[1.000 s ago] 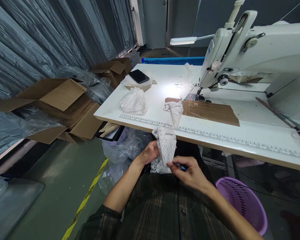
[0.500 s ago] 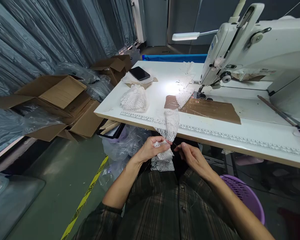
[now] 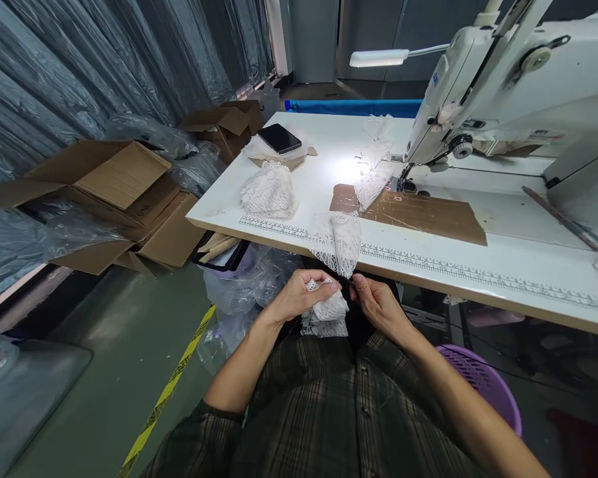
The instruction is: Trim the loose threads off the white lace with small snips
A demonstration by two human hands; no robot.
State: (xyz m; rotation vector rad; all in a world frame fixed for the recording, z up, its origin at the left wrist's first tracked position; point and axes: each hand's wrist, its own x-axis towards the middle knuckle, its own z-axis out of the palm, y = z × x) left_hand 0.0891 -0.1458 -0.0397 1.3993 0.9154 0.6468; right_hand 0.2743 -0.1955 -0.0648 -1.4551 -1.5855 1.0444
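Observation:
My left hand (image 3: 306, 293) is closed round a folded bundle of white lace (image 3: 329, 312), just below the table's front edge. The thumb lies along the top of the bundle. To its right, my right hand (image 3: 377, 302) is pinched at the lower tip of a hanging white lace piece (image 3: 346, 245). A small dark, thin thing shows at those fingertips; its kind is too small to tell. The hanging lace drapes over the edge and joins a chain of lace pieces (image 3: 371, 189) running back across the tabletop beside the sewing machine (image 3: 458, 99).
The white table (image 3: 219, 206) has a ruler strip along its front edge. On it are a lace pile (image 3: 269, 192), a phone (image 3: 279, 138) and brown cardboard (image 3: 428, 216). Cardboard boxes (image 3: 124, 186) stand left; a purple basket (image 3: 483, 385) sits below right.
My right hand has moved slightly up and left to the tip of the hanging lace. My left hand has stayed on the bundle, with its fingertips now apart from that tip.

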